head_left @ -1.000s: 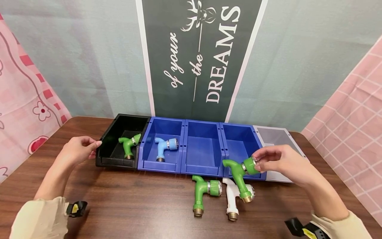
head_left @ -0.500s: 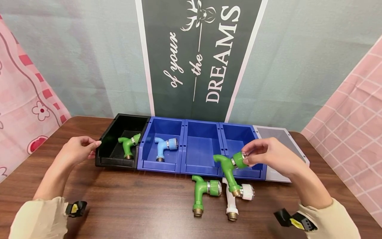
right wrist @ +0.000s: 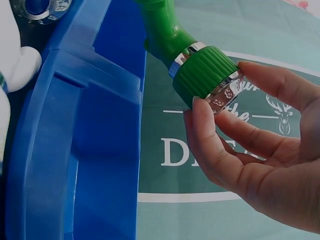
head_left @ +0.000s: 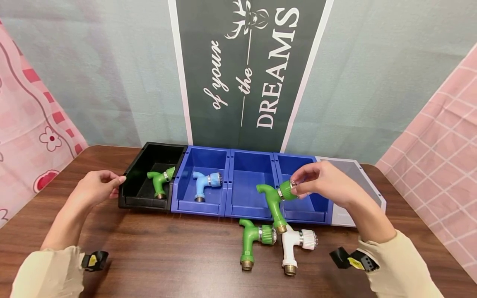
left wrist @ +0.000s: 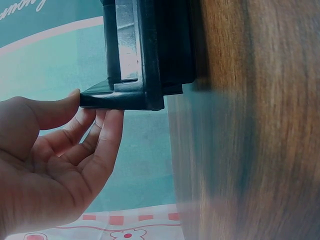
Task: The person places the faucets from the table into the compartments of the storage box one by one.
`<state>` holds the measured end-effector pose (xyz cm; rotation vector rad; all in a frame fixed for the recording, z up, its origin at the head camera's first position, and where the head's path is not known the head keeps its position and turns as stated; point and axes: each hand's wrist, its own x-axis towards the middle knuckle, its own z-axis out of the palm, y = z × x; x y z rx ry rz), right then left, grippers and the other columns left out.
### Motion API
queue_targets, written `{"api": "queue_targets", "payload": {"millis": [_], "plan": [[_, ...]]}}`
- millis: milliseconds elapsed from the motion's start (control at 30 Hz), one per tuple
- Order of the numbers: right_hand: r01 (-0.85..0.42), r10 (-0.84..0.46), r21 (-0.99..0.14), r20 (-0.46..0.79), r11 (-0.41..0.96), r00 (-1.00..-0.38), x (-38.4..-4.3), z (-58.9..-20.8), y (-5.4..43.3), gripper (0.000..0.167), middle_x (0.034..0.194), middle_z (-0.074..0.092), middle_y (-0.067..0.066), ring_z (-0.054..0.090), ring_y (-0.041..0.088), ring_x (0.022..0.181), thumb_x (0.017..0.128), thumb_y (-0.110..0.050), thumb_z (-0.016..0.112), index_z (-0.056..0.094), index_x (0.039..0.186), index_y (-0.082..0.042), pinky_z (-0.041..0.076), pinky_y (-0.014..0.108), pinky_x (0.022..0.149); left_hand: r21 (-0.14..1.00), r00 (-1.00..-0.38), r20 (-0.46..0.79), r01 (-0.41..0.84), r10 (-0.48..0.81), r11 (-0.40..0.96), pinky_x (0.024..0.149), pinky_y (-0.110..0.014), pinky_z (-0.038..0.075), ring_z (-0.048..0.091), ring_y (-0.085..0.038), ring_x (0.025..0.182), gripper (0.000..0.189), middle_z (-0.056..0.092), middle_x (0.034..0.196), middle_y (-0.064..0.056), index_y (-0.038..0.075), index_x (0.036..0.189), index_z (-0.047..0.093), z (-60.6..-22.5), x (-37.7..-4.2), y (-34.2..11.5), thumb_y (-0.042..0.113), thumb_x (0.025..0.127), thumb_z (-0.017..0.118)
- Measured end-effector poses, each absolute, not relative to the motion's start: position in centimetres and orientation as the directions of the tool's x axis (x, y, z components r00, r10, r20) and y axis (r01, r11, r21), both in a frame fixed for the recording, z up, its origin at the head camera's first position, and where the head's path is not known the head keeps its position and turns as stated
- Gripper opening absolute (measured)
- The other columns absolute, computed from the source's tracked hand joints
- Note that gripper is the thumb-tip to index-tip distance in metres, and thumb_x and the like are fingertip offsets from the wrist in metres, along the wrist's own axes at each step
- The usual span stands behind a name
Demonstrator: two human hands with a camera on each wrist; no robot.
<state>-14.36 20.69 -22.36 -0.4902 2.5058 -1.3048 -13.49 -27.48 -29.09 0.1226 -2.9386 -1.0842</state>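
My right hand [head_left: 324, 182] holds a green plastic tap [head_left: 273, 203] by its ribbed knob, pinched between thumb and fingers. The tap hangs over the front of the blue bins, its brass threaded end down. In the right wrist view the fingertips grip the knob's silver end cap [right wrist: 225, 95]. My left hand [head_left: 98, 188] pinches the side rim of the black bin [head_left: 143, 203], thumb at the edge and fingers against the outer wall. Another green tap [head_left: 247, 244] and a white tap [head_left: 288, 252] lie on the table below the held one, which overlaps the white tap's spout.
A green tap [head_left: 159, 182] lies inside the black bin and a light blue tap [head_left: 201, 184] in the adjoining blue bin [head_left: 201, 208]. Two more blue bins [head_left: 249, 212] and a grey-white bin [head_left: 344, 217] continue the row rightward. The brown table [head_left: 160, 256] extends in front; curtains surround it.
My right hand has carried the green tap leftward and slightly up, from the rightmost blue bin toward the middle one. The left hand stays at the black bin.
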Motion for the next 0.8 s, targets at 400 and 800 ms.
{"api": "queue_targets", "payload": {"millis": [400, 800], "plan": [[-0.154, -0.428, -0.812, -0.127, 0.563, -0.895, -15.5, -21.5, 19.6, 0.027, 0.079, 0.065, 0.008, 0.064, 0.023, 0.068, 0.078, -0.008, 0.068, 0.06, 0.097, 0.01, 0.052, 0.033, 0.07, 0.649, -0.997, -0.019, -0.067, -0.072, 0.758, 0.053, -0.026, 0.042, 0.057, -0.012, 0.061, 0.038, 0.059, 0.066, 0.001, -0.01, 0.09, 0.057, -29.1, -13.6, -27.5, 0.027, 0.095, 0.048], [-0.102, -0.393, -0.829, -0.149, 0.55, -0.907, -17.1, -21.1, 17.9, 0.023, 0.077, 0.062, 0.011, 0.063, 0.02, 0.066, 0.077, -0.003, 0.067, 0.059, 0.092, 0.013, 0.053, 0.037, 0.068, 0.666, -0.997, -0.029, -0.071, -0.069, 0.743, 0.053, -0.025, 0.044, 0.057, -0.012, 0.061, 0.037, 0.059, 0.067, 0.0, -0.01, 0.09, 0.056, -29.1, -13.6, -27.5, 0.026, 0.096, 0.048]]}}
